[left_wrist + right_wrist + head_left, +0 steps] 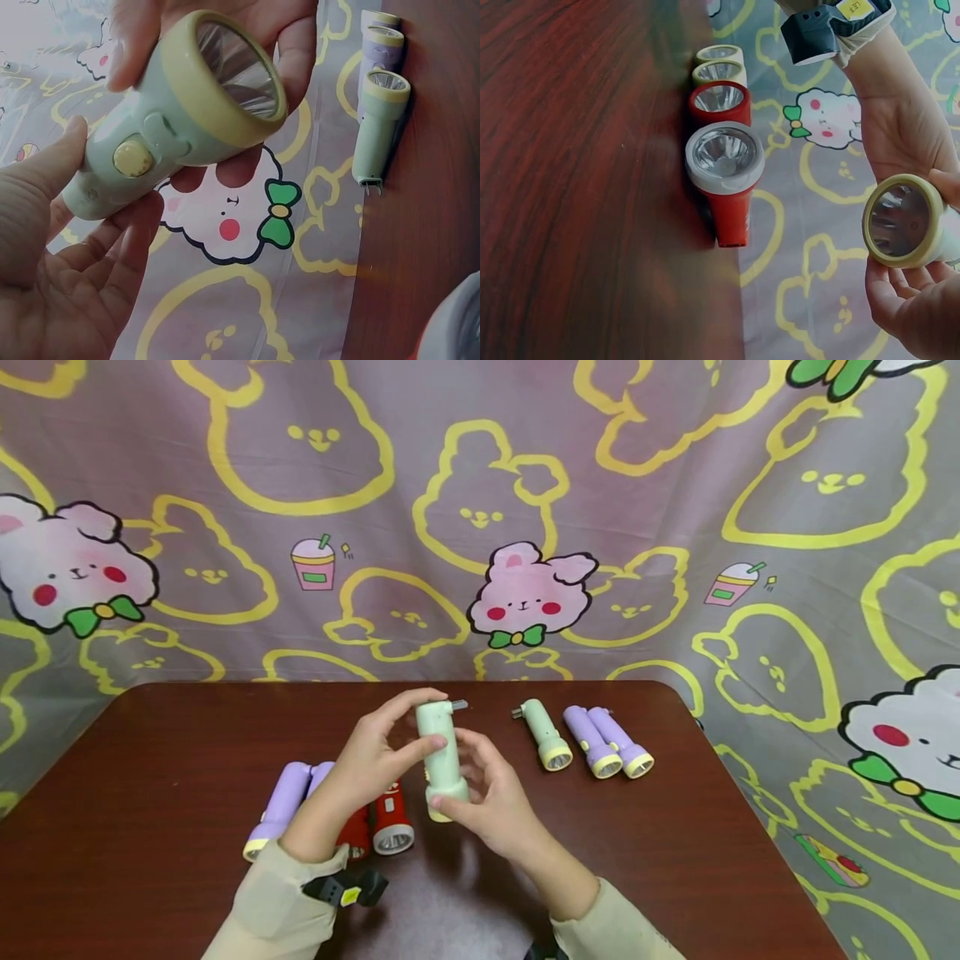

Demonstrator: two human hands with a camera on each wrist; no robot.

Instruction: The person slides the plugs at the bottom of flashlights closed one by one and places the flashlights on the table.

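Note:
Above the table, both hands hold a pale green flashlight, its yellow-rimmed lens end down and metal plug prongs sticking out at the top. My left hand grips the tail end between thumb and fingers. Lower down, the right hand pinches the lens end, its thumb on the front. A round yellow button shows on the flashlight's side in the left wrist view. The right wrist view shows its clear lens with the yellow rim.
Behind the left forearm lie purple flashlights and red ones, partly hidden. At the right stand out another green flashlight with prongs extended and two purple ones. A patterned curtain hangs behind the brown table.

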